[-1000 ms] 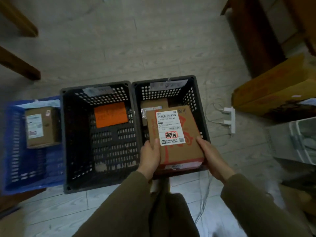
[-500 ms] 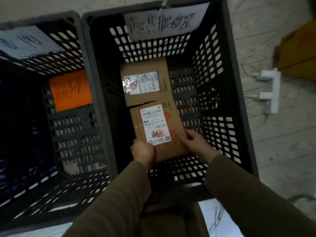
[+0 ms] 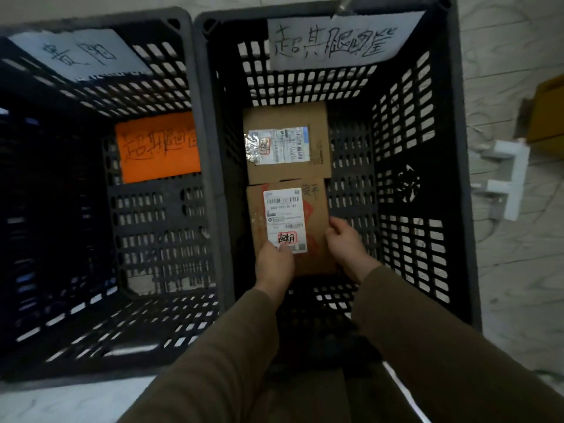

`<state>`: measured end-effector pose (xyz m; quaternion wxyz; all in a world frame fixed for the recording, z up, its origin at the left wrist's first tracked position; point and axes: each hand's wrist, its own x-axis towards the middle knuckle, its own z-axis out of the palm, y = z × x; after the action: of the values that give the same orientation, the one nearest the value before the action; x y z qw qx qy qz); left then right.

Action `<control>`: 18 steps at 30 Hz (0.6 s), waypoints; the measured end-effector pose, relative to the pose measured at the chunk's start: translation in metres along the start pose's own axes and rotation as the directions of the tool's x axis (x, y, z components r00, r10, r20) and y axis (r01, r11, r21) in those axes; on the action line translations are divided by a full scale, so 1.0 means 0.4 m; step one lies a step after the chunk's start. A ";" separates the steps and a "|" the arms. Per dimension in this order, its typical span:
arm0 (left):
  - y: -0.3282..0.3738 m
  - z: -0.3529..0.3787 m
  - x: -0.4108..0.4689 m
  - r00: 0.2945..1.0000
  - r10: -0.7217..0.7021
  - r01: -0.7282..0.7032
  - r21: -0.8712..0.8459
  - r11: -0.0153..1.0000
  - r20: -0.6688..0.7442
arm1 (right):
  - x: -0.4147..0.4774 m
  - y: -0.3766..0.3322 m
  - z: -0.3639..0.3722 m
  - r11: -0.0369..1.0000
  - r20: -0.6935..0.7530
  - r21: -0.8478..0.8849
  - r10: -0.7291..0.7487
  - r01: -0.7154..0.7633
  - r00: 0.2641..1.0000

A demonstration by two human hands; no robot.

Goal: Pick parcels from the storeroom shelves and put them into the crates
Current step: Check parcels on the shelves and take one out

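Observation:
A brown cardboard parcel with a white shipping label lies flat at the bottom of the right black crate. It sits just in front of a second brown parcel with a shiny label. My left hand holds the parcel's near left corner, thumb on the label. My right hand grips its right edge with curled fingers. Both arms reach down into the crate.
A second black crate stands touching on the left, with an orange handwritten card on its floor. Handwritten paper signs hang on both crates' far walls. A white power strip and a yellow box lie on the floor to the right.
The parcel has gone from above the crate rim down to the crate floor, in front of the other parcel. My head has moved closer, and both hands have stayed on the parcel.

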<state>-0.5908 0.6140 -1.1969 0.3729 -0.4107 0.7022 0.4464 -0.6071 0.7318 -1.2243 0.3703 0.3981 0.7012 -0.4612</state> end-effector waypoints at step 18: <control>0.194 -0.730 -0.868 0.916 0.285 -0.389 -0.446 0.806 -0.283 | -1.013 -0.575 0.075 0.784 0.323 -0.159 -0.533 0.600 0.782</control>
<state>-0.5738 0.4466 -0.7684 0.0967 -0.4033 0.6607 0.6257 -0.6438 0.5565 -0.7931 0.3498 0.0523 0.7864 -0.5064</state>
